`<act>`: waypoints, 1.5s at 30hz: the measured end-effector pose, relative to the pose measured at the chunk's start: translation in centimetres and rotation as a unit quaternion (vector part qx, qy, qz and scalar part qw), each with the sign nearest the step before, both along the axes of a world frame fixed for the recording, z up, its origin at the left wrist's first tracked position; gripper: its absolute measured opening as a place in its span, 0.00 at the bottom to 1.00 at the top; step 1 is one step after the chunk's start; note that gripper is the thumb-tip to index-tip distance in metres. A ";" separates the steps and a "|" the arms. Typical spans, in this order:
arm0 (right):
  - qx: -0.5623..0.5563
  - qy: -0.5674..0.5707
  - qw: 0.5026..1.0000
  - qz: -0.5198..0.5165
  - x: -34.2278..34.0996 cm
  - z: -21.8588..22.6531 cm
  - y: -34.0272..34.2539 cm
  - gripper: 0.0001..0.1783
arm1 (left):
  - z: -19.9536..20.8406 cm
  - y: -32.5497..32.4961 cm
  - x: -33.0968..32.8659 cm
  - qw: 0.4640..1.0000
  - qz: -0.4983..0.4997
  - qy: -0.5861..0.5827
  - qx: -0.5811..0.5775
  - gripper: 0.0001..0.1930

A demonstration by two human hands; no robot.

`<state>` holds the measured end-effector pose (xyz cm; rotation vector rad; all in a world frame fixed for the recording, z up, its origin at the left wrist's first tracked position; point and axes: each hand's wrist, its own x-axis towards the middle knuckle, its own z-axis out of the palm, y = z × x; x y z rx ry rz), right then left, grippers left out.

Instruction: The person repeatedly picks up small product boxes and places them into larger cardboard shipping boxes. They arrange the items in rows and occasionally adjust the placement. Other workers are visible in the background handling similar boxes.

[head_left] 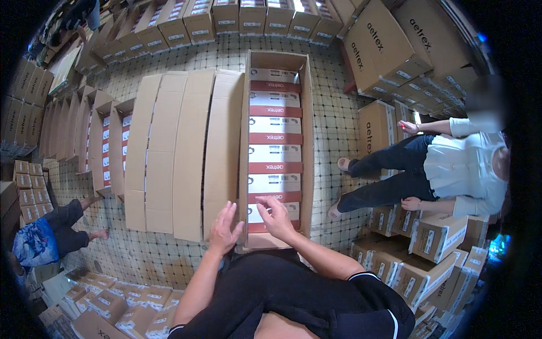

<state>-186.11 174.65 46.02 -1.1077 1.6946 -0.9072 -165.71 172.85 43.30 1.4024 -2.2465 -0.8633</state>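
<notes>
The left hand (pixel 227 230) and right hand (pixel 275 218) are both loosely open, gripping nothing, at the near end of a long open carton (pixel 306 141) in mid-frame, its red-and-white boxes (pixel 275 152) lined up inside. Someone (pixel 457 166) stands over at right; beyond, upright cartons (pixel 252 18) edge the top.

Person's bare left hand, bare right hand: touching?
Apart: the head view shows a gap, with the open brown cardboard carton visible between left hand and right hand.

Long cardboard cartons (pixel 192 152) on tiled floor (pixel 333 127)
</notes>
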 end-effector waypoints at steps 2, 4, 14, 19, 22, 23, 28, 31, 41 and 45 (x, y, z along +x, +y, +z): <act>-0.034 0.081 0.996 -0.019 1.3 0.2 0.6 0.18 | -0.7 -0.1 3.9 0.998 0.045 -0.032 0.024 0.37; -0.036 0.175 0.983 -0.036 2.7 0.1 1.1 0.22 | -1.7 0.5 8.6 0.992 0.065 -0.108 0.004 0.40; -0.023 0.412 0.903 -0.124 15.2 1.5 7.4 0.33 | -5.8 1.6 22.9 0.974 -0.009 -0.227 -0.017 0.54; -0.030 0.423 0.905 0.028 21.5 0.1 9.0 0.39 | -5.9 0.6 19.8 0.961 -0.055 -0.272 0.005 0.54; 0.018 0.419 0.904 0.078 24.1 -1.7 8.4 0.44 | -7.0 0.4 20.7 0.976 -0.056 -0.210 -0.019 0.51; 0.032 0.417 0.904 0.087 24.6 -2.3 8.0 0.45 | -7.5 0.5 21.5 0.981 -0.060 -0.186 -0.012 0.50; 0.021 0.429 0.892 0.140 24.7 -5.2 6.1 0.51 | -9.1 1.1 24.8 0.998 0.014 0.031 0.043 0.37; 0.042 0.479 0.861 0.167 23.5 -7.0 5.9 0.51 | -8.5 1.7 25.3 0.993 0.074 0.076 0.059 0.28; -0.020 0.409 0.911 0.036 21.6 -7.7 9.2 0.37 | -5.9 1.3 24.5 0.991 0.084 -0.020 0.098 0.25; -0.086 0.432 0.886 0.146 20.8 -7.8 7.6 0.44 | -5.3 2.0 23.2 0.994 0.087 -0.023 0.055 0.26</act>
